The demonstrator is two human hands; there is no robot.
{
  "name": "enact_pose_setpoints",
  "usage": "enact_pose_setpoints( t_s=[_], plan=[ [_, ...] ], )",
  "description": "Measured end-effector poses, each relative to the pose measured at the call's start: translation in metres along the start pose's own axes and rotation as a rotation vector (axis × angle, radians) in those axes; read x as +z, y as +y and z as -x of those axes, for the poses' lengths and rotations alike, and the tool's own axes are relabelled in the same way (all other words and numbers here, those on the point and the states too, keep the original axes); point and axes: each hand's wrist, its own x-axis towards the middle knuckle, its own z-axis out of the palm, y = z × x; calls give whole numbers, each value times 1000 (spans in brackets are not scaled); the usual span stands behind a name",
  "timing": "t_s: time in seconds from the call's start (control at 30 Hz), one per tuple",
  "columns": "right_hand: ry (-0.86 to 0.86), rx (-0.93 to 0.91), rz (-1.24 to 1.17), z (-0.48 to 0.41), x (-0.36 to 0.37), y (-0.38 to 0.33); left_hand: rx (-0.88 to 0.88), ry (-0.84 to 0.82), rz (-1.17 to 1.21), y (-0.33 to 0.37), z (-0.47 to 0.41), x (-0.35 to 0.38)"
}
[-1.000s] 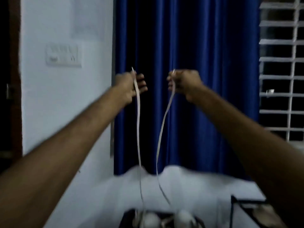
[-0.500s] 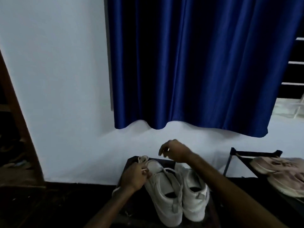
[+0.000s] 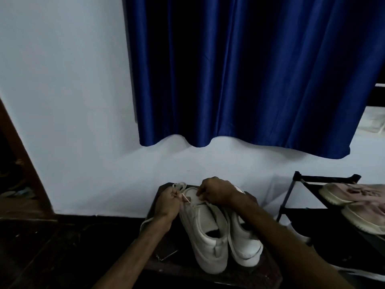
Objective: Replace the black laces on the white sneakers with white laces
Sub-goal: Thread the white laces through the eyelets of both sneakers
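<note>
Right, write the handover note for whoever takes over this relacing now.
Left hand: pinches the white lace near its tip, beside the left sneaker.
Right hand: fingers curled over that sneaker's front eyelets; whether it holds lace cannot be told.
Both stand side by side on the dark stool; no hand on the right sneaker.
Done: white lace seems started at the front eyelets.
Left: thread the remaining eyelets, tie, then check the right sneaker.
</note>
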Motion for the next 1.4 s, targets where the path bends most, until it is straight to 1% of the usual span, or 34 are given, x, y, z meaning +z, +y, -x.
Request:
enact_pose_setpoints(
  t_s=[0.07, 0.1, 0.13, 0.2, 0.27, 0.3, 0.37, 0.43, 0.47, 0.5, 0.6, 0.7, 0.8, 0.93, 1.0, 1.07, 1.2, 1.3, 1.4],
  plan=[
    [-5, 55, -2, -4, 3, -1, -36, -17, 49, 1, -8, 0],
    [-5, 83, -10, -5, 4, -2, -29, -18, 28, 2, -13, -1],
    [-2, 108, -22, -5, 5, -3, 1, -27, -24, 5, -18, -3],
    [17, 128, -50, -4, 3, -3, 81, -71, -239, 20, -22, -9],
    [107, 132, -126, -2, -11, -2, 185, -133, -383, 46, -22, -18],
    [177, 133, -209, -2, -22, 0, 239, -154, -444, 60, -24, -25],
    [329, 119, -423, -1, -53, 0, 367, -142, -592, 96, -31, -43],
    [459, 122, -685, 1, -87, -6, 485, -136, -656, 133, -36, -63],
    [502, 124, -818, 2, -105, -12, 526, -140, -599, 153, -37, -71],
    [529, 113, -942, 2, -125, -21, 541, -158, -464, 173, -37, -77],
    [578, 32, -1189, 3, -185, -57, 576, -178, 57, 234, -34, -90],
    [617, -52, -1289, 7, -237, -93, 644, -195, 428, 291, -25, -102],
    [656, -145, -1330, 17, -281, -122, 679, -209, 654, 336, -19, -107],
    [754, -261, -1318, 36, -336, -151, 760, -196, 717, 387, 1, -107],
    [777, -281, -1307, 46, -357, -163, 796, -180, 754, 410, 11, -108],
    [780, -281, -1337, 53, -370, -172, 839, -131, 768, 428, 17, -109],
    [789, -267, -1409, 60, -384, -189, 920, -70, 658, 454, 27, -103],
    [807, -278, -1455, 66, -391, -198, 983, -10, 618, 467, 33, -98],
    [834, -252, -1481, 70, -394, -202, 1015, -32, 594, 473, 34, -96]
  ],
)
